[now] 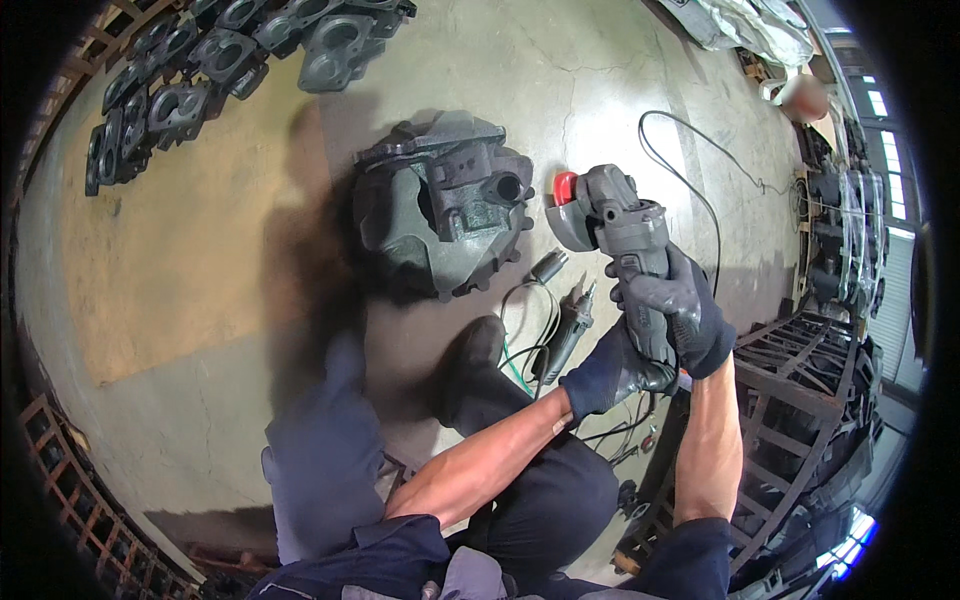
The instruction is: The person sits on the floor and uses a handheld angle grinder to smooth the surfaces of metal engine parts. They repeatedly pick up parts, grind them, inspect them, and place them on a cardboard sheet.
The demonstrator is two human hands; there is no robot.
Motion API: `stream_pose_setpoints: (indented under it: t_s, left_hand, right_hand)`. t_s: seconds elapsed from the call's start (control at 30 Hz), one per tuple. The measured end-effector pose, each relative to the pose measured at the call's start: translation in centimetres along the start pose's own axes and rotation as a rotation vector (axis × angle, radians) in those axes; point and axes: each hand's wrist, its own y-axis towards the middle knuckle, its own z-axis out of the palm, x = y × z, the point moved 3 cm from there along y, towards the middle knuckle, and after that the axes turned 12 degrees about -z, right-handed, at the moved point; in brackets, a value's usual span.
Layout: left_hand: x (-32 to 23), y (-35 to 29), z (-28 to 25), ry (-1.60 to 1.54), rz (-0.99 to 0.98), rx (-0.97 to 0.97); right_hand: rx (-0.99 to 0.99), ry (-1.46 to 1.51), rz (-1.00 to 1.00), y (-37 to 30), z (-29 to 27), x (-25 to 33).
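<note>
Both my hands, in dark work gloves, hold a grey angle grinder (635, 232) above the floor. My right hand (700, 322) wraps round the upper part of its body. My left hand (612, 370) is closed round the rear end of the handle, near the cord. A guard and a red disc (564, 188) sit at the grinder's head, which points away from me and is apart from the casting. To its left, a large dark metal casting (440, 205) with a round bore rests on the floor. Between casting and hands lie a slim die grinder (568, 332) and a smaller corded tool (548, 266).
Rows of dark castings (228, 52) stand at the far left. The black cord (716, 215) loops across the floor on the right. Metal racks (790, 385) are close by on my right, and a rusty rack (75, 470) stands at the left edge. Bagged material (745, 25) lies far right.
</note>
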Motion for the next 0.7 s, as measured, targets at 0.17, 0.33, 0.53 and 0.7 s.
stream_pose_setpoints:
  t_s: [0.17,0.33,0.53,0.7]
  left_hand:
    - [0.6,0.5,-0.6,-0.532,-0.182,0.05]
    - [2.6,1.1,-1.7,0.259,0.055,-0.059]
    - [3.2,0.8,-2.7,-0.026,-0.076,0.023]
    - [3.0,0.7,-3.0,-0.314,-0.152,0.019]
  right_hand:
    - [0.043,-0.493,-0.043,1.3,1.7,0.9]
    - [-0.032,-0.612,-0.034,1.8,2.3,-0.1]
    - [0.007,-0.691,-0.085,2.7,3.1,-0.6]
    - [0.017,-0.764,-0.11,2.9,3.7,-0.1]
